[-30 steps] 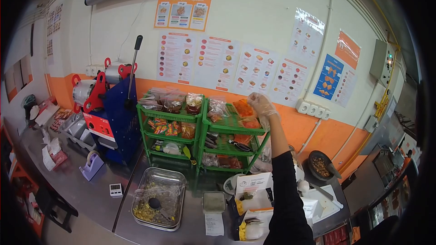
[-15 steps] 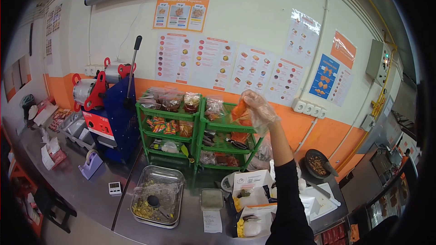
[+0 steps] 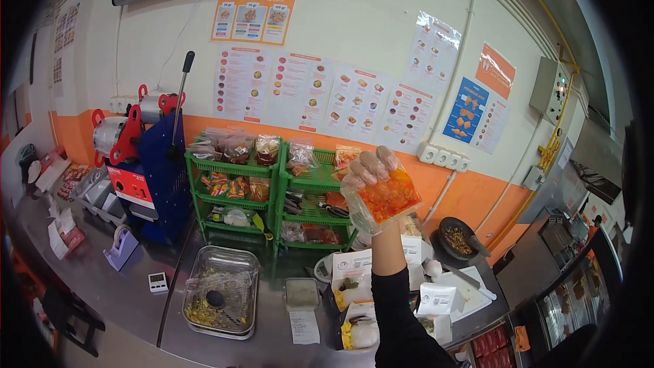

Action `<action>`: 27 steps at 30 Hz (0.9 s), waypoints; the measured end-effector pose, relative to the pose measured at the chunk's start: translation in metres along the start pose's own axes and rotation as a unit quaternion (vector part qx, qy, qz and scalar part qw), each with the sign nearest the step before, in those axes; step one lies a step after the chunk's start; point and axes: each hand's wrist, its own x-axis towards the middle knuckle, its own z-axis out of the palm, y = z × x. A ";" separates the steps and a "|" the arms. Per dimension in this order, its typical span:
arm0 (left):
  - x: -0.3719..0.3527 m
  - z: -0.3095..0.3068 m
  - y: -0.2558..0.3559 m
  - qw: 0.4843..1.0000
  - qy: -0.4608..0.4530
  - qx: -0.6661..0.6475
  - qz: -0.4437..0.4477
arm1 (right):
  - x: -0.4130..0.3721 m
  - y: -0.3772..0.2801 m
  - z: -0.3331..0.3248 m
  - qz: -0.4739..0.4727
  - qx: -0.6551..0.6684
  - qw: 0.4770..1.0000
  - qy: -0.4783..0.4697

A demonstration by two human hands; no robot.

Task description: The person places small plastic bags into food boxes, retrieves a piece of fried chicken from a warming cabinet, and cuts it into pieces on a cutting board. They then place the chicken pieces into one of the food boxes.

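My right hand [image 3: 371,174], in a clear plastic glove, is raised beside the green shelf rack [image 3: 315,180]. Its fingers are wrapped over the top of a clear bag of orange-red sauce [image 3: 390,199]. Below the arm, open food boxes [image 3: 351,266] hold white rice [image 3: 364,333] and yellow pieces. Left of the boxes are a small square lidded container [image 3: 301,294] and a paper receipt [image 3: 304,327]. My left hand is out of view.
A wire-rack tray [image 3: 221,291] with yellow bits lies on the steel counter. A sealing machine [image 3: 146,163] stands at the left. To the right are a stone mortar [image 3: 458,237], a white cutting board [image 3: 477,297] and a knife [image 3: 470,277].
My right hand has drawn back from the upper rack with the orange bag, which now shows its broad face. The view has shifted slightly, moving the scene left.
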 end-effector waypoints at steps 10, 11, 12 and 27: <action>-0.004 0.015 -0.032 0.998 0.029 -0.032 0.036 | -0.049 0.077 0.012 0.388 -0.393 0.797 0.244; -0.008 0.016 -0.033 0.998 0.034 -0.025 0.037 | -0.063 0.094 0.002 0.447 -0.454 0.737 0.224; -0.011 0.016 -0.032 0.998 0.038 -0.016 0.042 | -0.077 0.116 -0.003 0.439 -0.471 0.738 0.203; -0.021 0.008 -0.027 1.000 -0.019 0.002 0.014 | -0.185 0.224 -0.027 0.554 -0.483 0.510 0.447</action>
